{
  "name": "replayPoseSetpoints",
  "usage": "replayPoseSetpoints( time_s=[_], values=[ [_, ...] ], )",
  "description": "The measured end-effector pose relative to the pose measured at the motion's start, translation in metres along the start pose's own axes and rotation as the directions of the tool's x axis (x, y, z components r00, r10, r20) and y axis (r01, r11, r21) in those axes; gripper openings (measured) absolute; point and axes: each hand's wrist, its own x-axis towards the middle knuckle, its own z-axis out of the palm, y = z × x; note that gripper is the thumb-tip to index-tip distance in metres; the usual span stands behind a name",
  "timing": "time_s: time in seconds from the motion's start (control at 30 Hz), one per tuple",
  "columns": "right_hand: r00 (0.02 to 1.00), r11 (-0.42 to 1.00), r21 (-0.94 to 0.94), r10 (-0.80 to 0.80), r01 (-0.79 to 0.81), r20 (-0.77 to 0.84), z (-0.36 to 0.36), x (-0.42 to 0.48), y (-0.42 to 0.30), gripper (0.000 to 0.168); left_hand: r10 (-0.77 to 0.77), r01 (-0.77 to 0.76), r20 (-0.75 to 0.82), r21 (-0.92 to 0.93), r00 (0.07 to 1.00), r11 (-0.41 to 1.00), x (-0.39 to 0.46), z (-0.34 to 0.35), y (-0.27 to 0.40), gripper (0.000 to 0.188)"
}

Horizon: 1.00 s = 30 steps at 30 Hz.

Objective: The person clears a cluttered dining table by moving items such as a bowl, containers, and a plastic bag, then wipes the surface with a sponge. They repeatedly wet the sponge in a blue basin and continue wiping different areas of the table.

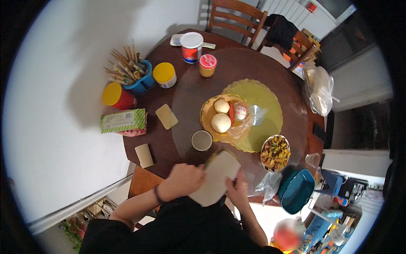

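Observation:
A flat, pale, angular board or box panel is held at the table's near edge, in front of my dark shirt. My left hand is closed at its left edge, the fingers blurred. At its right edge my right hand grips with thumb and fingers. Just beyond the panel stands a round cup. Behind it, a yellowish plate bears round buns, a red stick-shaped item and a wrapped round item in clear plastic. The plate partly overlaps a scalloped yellow-green mat.
A bowl of cooked food, a teal bin and a plastic bag are at the right. Leftward are a cardboard tube, a beige sponge-like piece, a green-striped package and lidded containers. Wooden chairs stand behind.

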Motion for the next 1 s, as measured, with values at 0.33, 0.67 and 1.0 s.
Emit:
replayPoseSetpoints(
  time_s=[0.33, 0.67, 1.0],
  values=[
    [0.934, 0.920, -0.264, 0.213, -0.291, -0.286, -0.068, 0.027, 0.053, 0.052, -0.236, 0.148, -0.327, -0.271, 0.915, 0.951, -0.014, 0.045, -0.028, 0.051],
    [0.836, 0.800, -0.336, -0.546, 0.497, -0.062, 0.045, 0.119, -0.129, 0.026, -0.613, 0.470, -0.522, -0.393, 0.594, 0.790, -0.089, 0.029, -0.164, 0.031],
    [0.894, 0.579, -0.691, -0.370, 0.434, 0.252, 0.220, 0.380, -0.221, 0.132, -0.653, 0.383, -0.438, -0.559, 0.617, 0.736, -0.110, -0.037, -0.244, 0.021]
  ],
)
